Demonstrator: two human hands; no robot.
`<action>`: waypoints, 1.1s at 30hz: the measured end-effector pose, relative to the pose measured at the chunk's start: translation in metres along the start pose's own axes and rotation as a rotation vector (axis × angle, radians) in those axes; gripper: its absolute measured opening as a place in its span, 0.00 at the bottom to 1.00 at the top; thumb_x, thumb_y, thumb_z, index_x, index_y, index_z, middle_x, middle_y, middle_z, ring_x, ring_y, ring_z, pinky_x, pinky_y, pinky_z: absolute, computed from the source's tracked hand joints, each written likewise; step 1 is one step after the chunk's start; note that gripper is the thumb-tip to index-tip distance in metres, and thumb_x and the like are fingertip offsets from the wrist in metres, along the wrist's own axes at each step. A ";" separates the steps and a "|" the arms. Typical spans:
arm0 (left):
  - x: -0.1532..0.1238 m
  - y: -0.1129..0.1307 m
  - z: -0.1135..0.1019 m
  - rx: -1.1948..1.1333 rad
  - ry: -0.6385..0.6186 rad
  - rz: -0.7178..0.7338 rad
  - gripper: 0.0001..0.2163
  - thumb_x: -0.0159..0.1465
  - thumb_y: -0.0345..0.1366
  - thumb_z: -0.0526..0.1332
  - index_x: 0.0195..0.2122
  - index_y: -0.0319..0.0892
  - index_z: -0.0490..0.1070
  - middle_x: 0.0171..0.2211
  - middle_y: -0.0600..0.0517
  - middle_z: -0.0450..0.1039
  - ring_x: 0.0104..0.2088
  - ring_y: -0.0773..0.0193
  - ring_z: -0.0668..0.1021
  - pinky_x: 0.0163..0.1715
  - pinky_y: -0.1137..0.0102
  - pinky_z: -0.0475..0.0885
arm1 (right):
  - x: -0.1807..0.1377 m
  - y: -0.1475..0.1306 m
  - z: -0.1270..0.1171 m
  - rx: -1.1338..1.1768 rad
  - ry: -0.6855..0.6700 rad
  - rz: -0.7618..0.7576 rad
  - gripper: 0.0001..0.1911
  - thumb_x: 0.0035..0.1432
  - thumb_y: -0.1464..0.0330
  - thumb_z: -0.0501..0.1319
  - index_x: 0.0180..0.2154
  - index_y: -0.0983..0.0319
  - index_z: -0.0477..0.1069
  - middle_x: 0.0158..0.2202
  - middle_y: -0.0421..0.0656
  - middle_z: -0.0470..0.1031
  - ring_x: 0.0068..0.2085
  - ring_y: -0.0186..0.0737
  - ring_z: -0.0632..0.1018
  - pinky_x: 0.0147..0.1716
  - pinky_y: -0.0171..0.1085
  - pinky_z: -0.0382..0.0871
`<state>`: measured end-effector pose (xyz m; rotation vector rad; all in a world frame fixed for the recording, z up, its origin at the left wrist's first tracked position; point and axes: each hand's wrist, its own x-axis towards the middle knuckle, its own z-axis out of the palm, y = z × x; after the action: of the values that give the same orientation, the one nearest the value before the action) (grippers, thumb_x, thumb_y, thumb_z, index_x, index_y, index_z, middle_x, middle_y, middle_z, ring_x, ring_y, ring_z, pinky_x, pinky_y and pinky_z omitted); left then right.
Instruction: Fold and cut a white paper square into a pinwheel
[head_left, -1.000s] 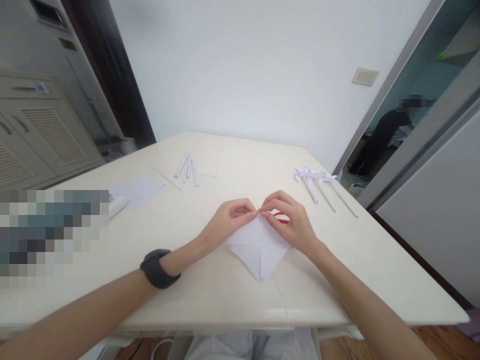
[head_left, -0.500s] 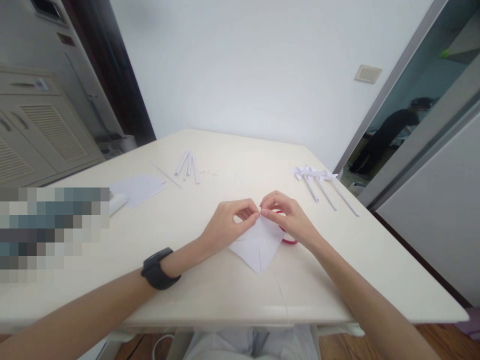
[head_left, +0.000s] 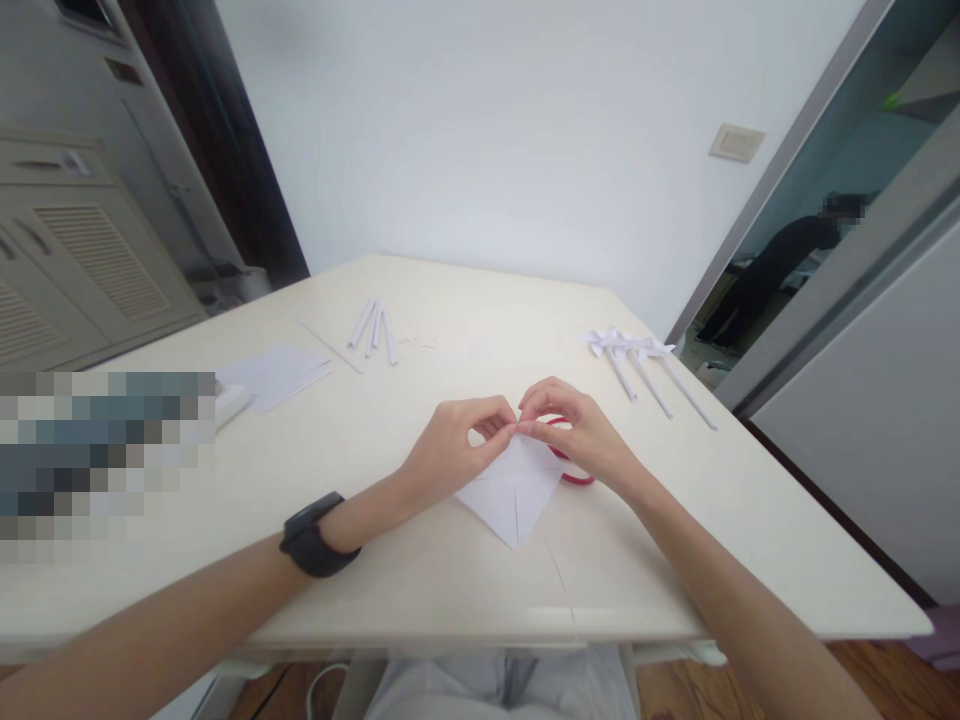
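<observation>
A white folded paper (head_left: 514,490) lies on the cream table (head_left: 420,580) in front of me, one corner pointing toward me. My left hand (head_left: 454,450) and my right hand (head_left: 577,435) both pinch its far top corner, fingertips touching there. A dark watch is on my left wrist. A red ring-shaped object (head_left: 574,478) lies on the table under my right hand, partly hidden.
Several rolled white paper sticks (head_left: 375,330) lie at the table's far middle. Paper pinwheels on sticks (head_left: 637,360) lie at the far right. A flat white sheet (head_left: 274,372) rests at the left. A person stands in the doorway at the right. Cabinets line the left wall.
The folded paper has been lifted slightly and pulled narrower at its top corner. Both hands stay pinched together there. More of the red ring shows under my right hand.
</observation>
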<state>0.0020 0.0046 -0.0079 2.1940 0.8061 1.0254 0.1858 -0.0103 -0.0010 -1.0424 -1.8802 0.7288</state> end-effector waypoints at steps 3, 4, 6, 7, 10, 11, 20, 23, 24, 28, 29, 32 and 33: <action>0.000 0.000 0.000 0.004 -0.001 0.006 0.08 0.62 0.34 0.55 0.29 0.40 0.71 0.26 0.54 0.74 0.28 0.68 0.75 0.31 0.75 0.69 | 0.000 0.001 0.000 0.012 -0.008 0.016 0.06 0.55 0.64 0.63 0.29 0.60 0.71 0.38 0.40 0.70 0.40 0.36 0.73 0.39 0.36 0.67; 0.000 0.000 0.000 0.008 0.003 0.005 0.08 0.62 0.35 0.55 0.30 0.40 0.71 0.26 0.54 0.74 0.28 0.68 0.75 0.31 0.75 0.70 | 0.001 0.001 0.000 0.015 -0.009 0.020 0.06 0.55 0.64 0.63 0.29 0.60 0.71 0.38 0.40 0.70 0.40 0.36 0.73 0.39 0.36 0.67; 0.001 0.000 0.000 0.017 0.007 -0.002 0.08 0.62 0.35 0.55 0.30 0.41 0.72 0.27 0.54 0.75 0.29 0.68 0.76 0.32 0.75 0.70 | 0.001 0.001 -0.001 0.017 -0.006 0.016 0.06 0.55 0.65 0.62 0.29 0.60 0.71 0.38 0.40 0.70 0.40 0.36 0.73 0.39 0.36 0.67; 0.001 0.001 -0.001 0.018 0.004 -0.008 0.08 0.62 0.34 0.55 0.30 0.41 0.72 0.27 0.54 0.75 0.29 0.67 0.76 0.32 0.74 0.70 | 0.000 0.001 -0.001 0.014 -0.003 0.007 0.05 0.55 0.66 0.62 0.29 0.60 0.71 0.38 0.40 0.70 0.40 0.36 0.73 0.39 0.36 0.67; 0.001 0.002 -0.001 -0.001 -0.025 -0.023 0.08 0.62 0.34 0.54 0.32 0.41 0.72 0.29 0.53 0.75 0.30 0.67 0.76 0.33 0.74 0.71 | 0.000 0.001 -0.001 -0.009 0.017 -0.015 0.04 0.55 0.68 0.62 0.28 0.60 0.70 0.36 0.40 0.70 0.39 0.36 0.73 0.40 0.36 0.65; 0.001 0.002 -0.001 -0.009 -0.033 -0.027 0.07 0.61 0.34 0.55 0.32 0.41 0.72 0.29 0.53 0.75 0.30 0.66 0.77 0.34 0.73 0.71 | 0.000 0.000 -0.001 -0.022 0.024 -0.023 0.04 0.55 0.69 0.62 0.28 0.60 0.70 0.36 0.40 0.70 0.39 0.36 0.73 0.40 0.36 0.65; 0.001 0.000 0.000 -0.049 -0.039 -0.085 0.09 0.62 0.36 0.55 0.30 0.40 0.71 0.28 0.52 0.75 0.29 0.66 0.76 0.33 0.73 0.71 | 0.000 0.000 -0.003 -0.006 0.031 0.034 0.05 0.58 0.68 0.59 0.30 0.60 0.72 0.37 0.41 0.70 0.40 0.37 0.72 0.37 0.35 0.66; 0.001 0.000 0.000 -0.044 -0.044 -0.103 0.09 0.62 0.38 0.55 0.30 0.40 0.71 0.28 0.53 0.75 0.29 0.66 0.76 0.31 0.73 0.71 | -0.001 -0.001 -0.003 -0.017 0.026 0.019 0.03 0.56 0.69 0.61 0.30 0.60 0.72 0.38 0.41 0.70 0.41 0.37 0.72 0.39 0.36 0.66; 0.001 0.000 0.000 -0.039 -0.046 -0.103 0.09 0.62 0.38 0.55 0.29 0.40 0.71 0.27 0.53 0.74 0.28 0.66 0.76 0.30 0.73 0.70 | -0.001 -0.001 -0.002 -0.031 0.027 0.010 0.02 0.55 0.70 0.62 0.30 0.60 0.72 0.37 0.40 0.70 0.40 0.37 0.72 0.39 0.36 0.66; 0.001 0.001 0.002 -0.041 -0.064 -0.111 0.08 0.62 0.37 0.55 0.28 0.40 0.70 0.26 0.54 0.73 0.28 0.67 0.75 0.30 0.74 0.70 | -0.001 -0.001 0.001 -0.099 0.056 -0.015 0.05 0.54 0.72 0.62 0.27 0.60 0.71 0.33 0.39 0.70 0.37 0.36 0.72 0.39 0.37 0.65; 0.001 0.001 0.002 -0.051 -0.064 -0.116 0.08 0.61 0.36 0.55 0.28 0.40 0.70 0.27 0.54 0.73 0.28 0.67 0.75 0.30 0.74 0.70 | -0.001 -0.001 0.002 -0.104 0.058 -0.015 0.05 0.54 0.72 0.61 0.26 0.60 0.71 0.33 0.40 0.70 0.37 0.36 0.72 0.39 0.37 0.65; 0.002 0.000 0.001 -0.110 -0.030 -0.140 0.08 0.61 0.37 0.56 0.28 0.40 0.69 0.27 0.54 0.73 0.29 0.66 0.75 0.32 0.73 0.69 | 0.000 0.000 -0.001 -0.073 0.062 0.010 0.05 0.56 0.69 0.60 0.29 0.60 0.71 0.35 0.41 0.70 0.39 0.37 0.73 0.38 0.36 0.66; 0.003 0.000 0.000 -0.139 -0.005 -0.154 0.08 0.61 0.38 0.56 0.28 0.40 0.69 0.27 0.54 0.73 0.29 0.66 0.75 0.32 0.73 0.69 | 0.000 0.001 -0.004 -0.051 0.061 0.038 0.04 0.56 0.67 0.60 0.32 0.60 0.71 0.37 0.41 0.71 0.39 0.37 0.73 0.38 0.36 0.67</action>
<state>0.0031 0.0065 -0.0067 1.9845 0.8605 0.9688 0.1892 -0.0099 0.0001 -1.1222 -1.8399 0.6668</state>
